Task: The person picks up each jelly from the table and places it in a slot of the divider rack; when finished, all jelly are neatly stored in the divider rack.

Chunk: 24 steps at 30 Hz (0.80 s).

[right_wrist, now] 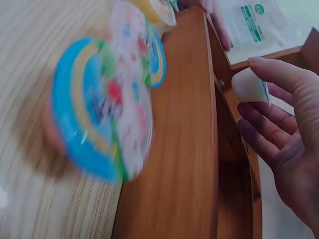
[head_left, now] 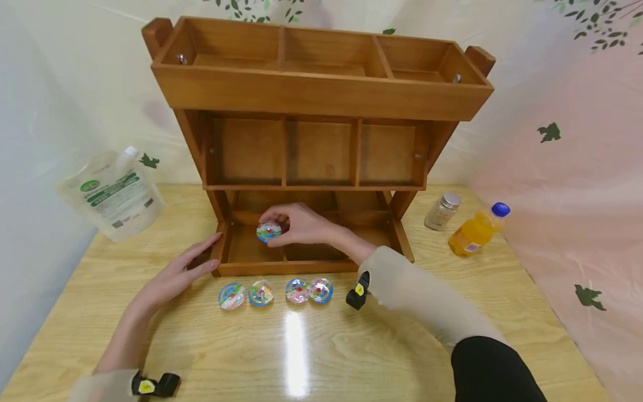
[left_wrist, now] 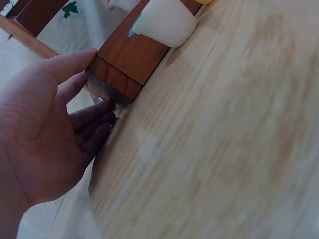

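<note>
My right hand holds a small white jelly cup between thumb and fingers, over the left section of the lowest tier of a wooden rack. Its round printed lid faces up toward the head camera. The fingertips of my left hand touch the left front corner of that bottom tier, fingers extended. Several more jelly cups with blue-edged lids stand in a row on the table before the rack, such as a pink one and a yellowish one.
To the left of the rack stands a clear refill pouch with a white cap. At the right are a glass jar with a metal lid and an orange drink bottle with a blue cap. The rack's upper tiers overhang the bottom one.
</note>
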Available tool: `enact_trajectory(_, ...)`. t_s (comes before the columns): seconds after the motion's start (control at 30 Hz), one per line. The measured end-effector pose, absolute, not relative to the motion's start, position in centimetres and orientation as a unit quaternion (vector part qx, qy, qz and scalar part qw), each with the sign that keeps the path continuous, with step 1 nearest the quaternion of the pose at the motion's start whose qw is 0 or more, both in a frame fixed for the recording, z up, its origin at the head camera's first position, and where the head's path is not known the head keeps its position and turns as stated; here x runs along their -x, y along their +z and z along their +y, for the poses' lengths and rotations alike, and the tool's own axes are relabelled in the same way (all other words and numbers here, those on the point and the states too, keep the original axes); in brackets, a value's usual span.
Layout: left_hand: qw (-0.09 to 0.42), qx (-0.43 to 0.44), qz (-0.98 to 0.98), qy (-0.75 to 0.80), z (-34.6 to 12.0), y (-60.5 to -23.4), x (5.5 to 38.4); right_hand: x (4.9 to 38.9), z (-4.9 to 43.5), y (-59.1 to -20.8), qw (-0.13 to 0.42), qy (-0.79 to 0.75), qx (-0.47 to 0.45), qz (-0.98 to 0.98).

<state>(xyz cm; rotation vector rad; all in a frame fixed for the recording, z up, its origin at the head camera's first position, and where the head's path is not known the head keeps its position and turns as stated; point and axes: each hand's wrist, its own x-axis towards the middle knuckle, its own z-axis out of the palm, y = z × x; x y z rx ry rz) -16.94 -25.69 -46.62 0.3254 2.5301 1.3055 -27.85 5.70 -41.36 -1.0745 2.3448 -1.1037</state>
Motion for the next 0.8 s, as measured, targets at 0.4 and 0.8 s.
enact_trajectory(0.4, 0.142, -0.11, 0.871, 0.457, -25.6, -46.6, 16.8, 27.8, 0.9, -42.5, 0.187, -0.35, 0.393, 0.83)
enact_trajectory(0.8, 0.146, -0.109, 0.873, 0.453, -25.7, -46.6, 16.8, 27.5, -0.7, -43.4, 0.194, -0.293, 0.404, 0.845)
